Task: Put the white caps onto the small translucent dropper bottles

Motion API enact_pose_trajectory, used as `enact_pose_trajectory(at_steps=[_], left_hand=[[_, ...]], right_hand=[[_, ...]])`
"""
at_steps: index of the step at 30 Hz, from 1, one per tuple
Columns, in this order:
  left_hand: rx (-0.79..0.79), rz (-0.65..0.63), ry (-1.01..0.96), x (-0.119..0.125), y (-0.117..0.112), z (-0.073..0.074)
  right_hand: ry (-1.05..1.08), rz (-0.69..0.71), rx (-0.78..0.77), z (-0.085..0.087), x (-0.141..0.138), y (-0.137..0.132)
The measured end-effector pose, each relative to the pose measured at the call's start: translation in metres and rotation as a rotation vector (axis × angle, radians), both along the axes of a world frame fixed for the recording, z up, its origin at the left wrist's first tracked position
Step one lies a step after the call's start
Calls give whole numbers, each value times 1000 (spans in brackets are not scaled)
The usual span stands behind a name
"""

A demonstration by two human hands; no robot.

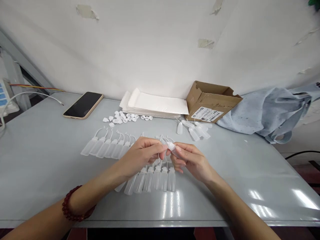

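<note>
My right hand (191, 160) is closed around a small translucent plastic squeeze bottle (176, 152), tilted with its top towards my left hand. A white cap (171, 145) shows at that top. My left hand (147, 151) pinches at the cap, thumb against forefinger; the exact contact is partly hidden by the fingers. Beneath both hands lies a row of similar bottles (148, 181) with thin loop straps. Another row of bottles (103, 148) extends left, partly covered by my left hand. Loose white caps (121, 116) are heaped behind it.
White envelopes (157, 103) are stacked against the wall beside an open cardboard box (212, 103). More bottles (196, 130) lie jumbled before the box. A phone (83, 105) rests at the left, near a white cable (32, 93). Pale blue cloth (265, 110) covers the right back edge.
</note>
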State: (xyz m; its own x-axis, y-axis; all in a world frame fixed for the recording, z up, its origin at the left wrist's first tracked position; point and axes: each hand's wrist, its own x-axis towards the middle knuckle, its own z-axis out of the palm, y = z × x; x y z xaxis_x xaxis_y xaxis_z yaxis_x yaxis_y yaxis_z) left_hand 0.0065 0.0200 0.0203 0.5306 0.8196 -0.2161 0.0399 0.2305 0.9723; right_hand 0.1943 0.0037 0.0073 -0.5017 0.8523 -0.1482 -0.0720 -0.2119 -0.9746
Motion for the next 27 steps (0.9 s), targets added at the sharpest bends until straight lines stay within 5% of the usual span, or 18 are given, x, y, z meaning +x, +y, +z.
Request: enact_pose_trajectory(at_steps=[4,8,16,21,27], left_hand=[[5,-26,-25,-3,-2,0],[-3,-3,-30,-5,0,0],[-153,252,0,-10,8,-4],[-88,254,163,-21,12,-8],[44,239,231,-25,13,-2]], right_hand=[[271,87,-252,-2,-1,1],[289,19,-272,-4,-3,1],[194,-160,-248,-1,6,11],[-101,-410,41,-8,24,25],[-1036,-634,701,-28,43,42]])
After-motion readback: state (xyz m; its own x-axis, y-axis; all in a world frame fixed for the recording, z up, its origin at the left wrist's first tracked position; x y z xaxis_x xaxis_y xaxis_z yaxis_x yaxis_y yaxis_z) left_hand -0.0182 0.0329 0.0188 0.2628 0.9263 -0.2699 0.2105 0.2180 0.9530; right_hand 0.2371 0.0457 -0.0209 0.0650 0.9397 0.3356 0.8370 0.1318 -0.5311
